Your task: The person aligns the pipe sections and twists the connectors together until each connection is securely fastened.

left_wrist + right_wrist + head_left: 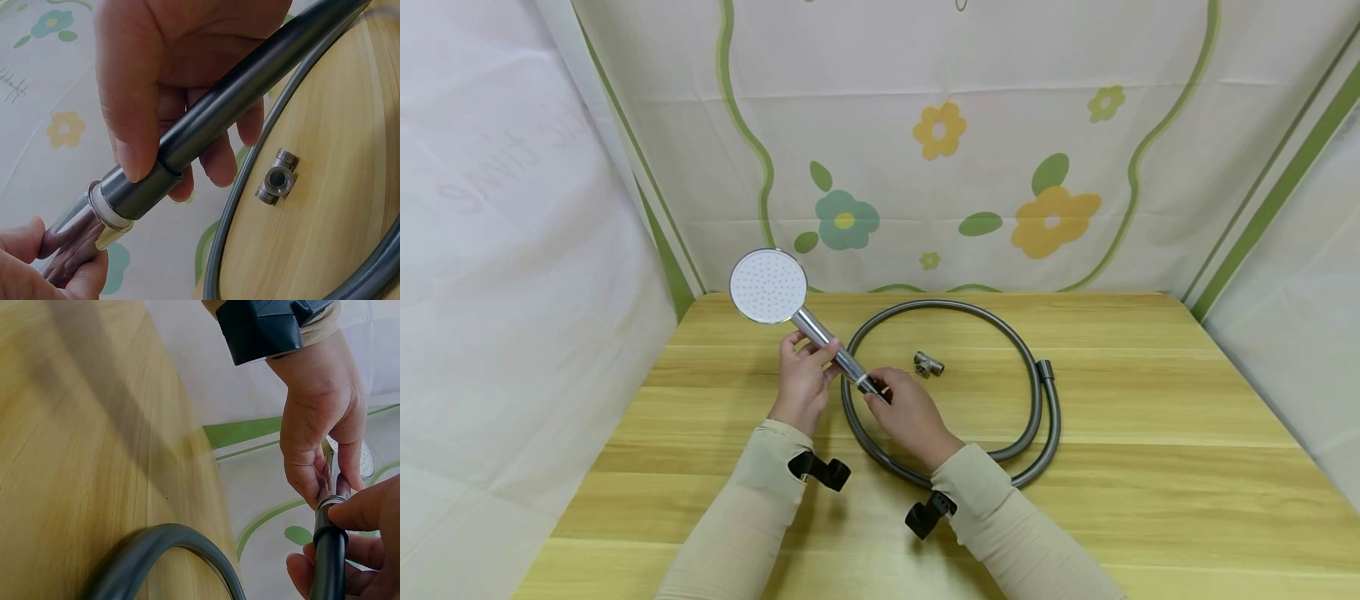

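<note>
A shower head (768, 286) with a round white spray face and chrome handle is raised over the back left of the table, tilted up to the left. My left hand (805, 379) grips its handle. With thumb and fingers, my right hand (913, 417) pinches the dark grey end nut (140, 190) of a shower hose (237, 90) at the handle's lower end. The nut lines up with the handle, and a white ring (107, 209) shows between them. In the head view, the right fingers partly hide this joint.
The rest of the hose lies looped on the wooden table (1150, 467), its other end nut (1045, 371) at the right. Inside the loop sits a small metal tee fitting (928, 364). Flower-printed cloth (865, 125) stands behind the table, with white cloth on both sides.
</note>
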A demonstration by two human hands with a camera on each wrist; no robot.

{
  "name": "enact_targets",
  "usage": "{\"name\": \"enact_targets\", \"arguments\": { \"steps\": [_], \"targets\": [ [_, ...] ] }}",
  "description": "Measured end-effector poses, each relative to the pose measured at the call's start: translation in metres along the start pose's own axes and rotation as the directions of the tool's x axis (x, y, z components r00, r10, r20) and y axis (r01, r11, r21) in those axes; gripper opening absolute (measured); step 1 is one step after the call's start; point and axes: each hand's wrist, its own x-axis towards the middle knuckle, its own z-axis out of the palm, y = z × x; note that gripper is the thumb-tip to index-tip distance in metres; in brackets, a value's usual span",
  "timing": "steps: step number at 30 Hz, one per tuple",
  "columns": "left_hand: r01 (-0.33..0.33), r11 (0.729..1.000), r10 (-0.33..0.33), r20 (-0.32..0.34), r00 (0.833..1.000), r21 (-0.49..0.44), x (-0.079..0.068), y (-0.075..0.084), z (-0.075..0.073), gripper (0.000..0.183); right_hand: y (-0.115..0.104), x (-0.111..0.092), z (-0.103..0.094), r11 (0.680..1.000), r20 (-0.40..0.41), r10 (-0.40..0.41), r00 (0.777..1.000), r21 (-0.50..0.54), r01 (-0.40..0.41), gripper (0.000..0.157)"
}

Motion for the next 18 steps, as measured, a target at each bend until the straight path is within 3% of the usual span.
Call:
{"name": "enact_targets", "arguments": {
  "steps": [18],
  "targets": [
    [-0.009,1.0,0.009,-0.009,1.0,0.005,0.0018,-0.0015,-0.0003,0.058,0.0018,0.0013,0.0005,0.997,0.037,0.029,0.999,0.065,-0.032,0.023]
  ]
}}
